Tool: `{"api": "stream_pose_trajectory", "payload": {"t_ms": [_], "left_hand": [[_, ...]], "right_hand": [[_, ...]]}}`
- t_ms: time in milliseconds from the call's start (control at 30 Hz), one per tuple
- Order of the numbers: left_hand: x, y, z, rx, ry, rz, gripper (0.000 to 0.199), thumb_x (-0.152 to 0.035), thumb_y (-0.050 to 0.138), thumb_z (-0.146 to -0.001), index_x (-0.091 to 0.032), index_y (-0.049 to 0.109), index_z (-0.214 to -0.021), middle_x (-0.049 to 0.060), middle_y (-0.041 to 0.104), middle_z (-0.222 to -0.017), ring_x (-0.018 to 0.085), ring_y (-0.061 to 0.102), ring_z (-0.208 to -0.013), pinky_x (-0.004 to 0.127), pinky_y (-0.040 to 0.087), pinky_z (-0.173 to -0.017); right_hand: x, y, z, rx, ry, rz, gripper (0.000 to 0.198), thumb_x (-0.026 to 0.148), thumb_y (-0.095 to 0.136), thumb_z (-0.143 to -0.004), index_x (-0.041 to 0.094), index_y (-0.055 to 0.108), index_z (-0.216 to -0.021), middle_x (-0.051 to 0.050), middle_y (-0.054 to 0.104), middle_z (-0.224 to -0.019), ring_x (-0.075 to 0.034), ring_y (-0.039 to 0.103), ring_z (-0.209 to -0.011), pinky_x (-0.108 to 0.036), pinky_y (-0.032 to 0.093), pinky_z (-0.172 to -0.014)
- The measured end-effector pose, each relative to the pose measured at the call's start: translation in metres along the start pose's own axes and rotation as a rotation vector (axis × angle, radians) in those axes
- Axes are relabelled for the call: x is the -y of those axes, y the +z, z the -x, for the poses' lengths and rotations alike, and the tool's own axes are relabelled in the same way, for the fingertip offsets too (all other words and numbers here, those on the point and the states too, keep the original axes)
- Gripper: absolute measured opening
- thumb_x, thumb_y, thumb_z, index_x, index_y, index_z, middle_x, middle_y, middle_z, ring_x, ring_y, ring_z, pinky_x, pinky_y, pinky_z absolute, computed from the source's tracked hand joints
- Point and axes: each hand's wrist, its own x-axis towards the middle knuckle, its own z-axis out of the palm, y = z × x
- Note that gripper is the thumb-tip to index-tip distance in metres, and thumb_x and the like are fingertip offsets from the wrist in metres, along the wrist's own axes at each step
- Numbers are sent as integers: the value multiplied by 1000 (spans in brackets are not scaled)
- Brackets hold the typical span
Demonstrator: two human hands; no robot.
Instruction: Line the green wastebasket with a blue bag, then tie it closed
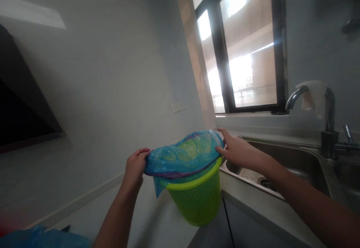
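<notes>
Both hands have a grip on the blue bin bag: the left hand pinches one edge, the right hand the other. The bag feels thin, soft and slippery over the light green basket, low middle of the frame.

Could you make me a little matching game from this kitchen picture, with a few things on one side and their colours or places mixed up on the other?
Things:
1. bag
2. basket
3. tap
4. socket

Colours or places:
A. on the tiled wall
B. lime green
C. above the sink
D. blue, stretched over a rim

Pairs: 1-D, 2-B, 3-C, 4-A. The left hand and right hand each pinch one side of the bag.
</notes>
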Motion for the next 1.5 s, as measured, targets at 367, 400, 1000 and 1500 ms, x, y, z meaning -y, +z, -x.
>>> {"api": "stream_pose_trajectory", "payload": {"t_ms": [367, 400, 1000, 1500], "left_hand": [[5, -1, -4, -83, 47, 83, 28, -23, 70, -48, -17, 61, -74, -1, 58, -61, 13, 49, -55, 23, 37, -50], [6, 0, -4, -74, 52, 91, 28, -22, 70, -48, -17, 61, -73, -1, 58, -62, 13, 49, -55, 24, 37, -50], [9, 1, -10, -149, 15, 250, 23, -24, 68, -55, -13, 72, -75, 3, 66, -67, 16, 54, -61, 26, 41, -55], [-37, -12, 10, 62, -273, 890, 14, -4, 50, -59, -17, 53, -59, -3, 42, -55, 8, 46, -51, 16, 50, -58]], "right_hand": [[-4, -8, -8, 103, 1, 454, 41, 39, 53, -88, 20, 50, -52, -7, 58, -56, -16, 46, -50, -32, 26, -53], [-5, -7, -9, 128, -11, 446, 40, 38, 54, -86, 20, 49, -51, -6, 57, -55, -15, 46, -49, -32, 25, -53], [-15, -8, -27, -71, -142, 108, 13, 16, 55, -68, 20, 57, -80, 1, 60, -69, -15, 55, -65, -26, 36, -58], [-4, -14, -34, 25, 285, -1078, 13, 18, 68, -78, 16, 60, -68, 2, 57, -60, -8, 52, -55, -21, 49, -56]]}}
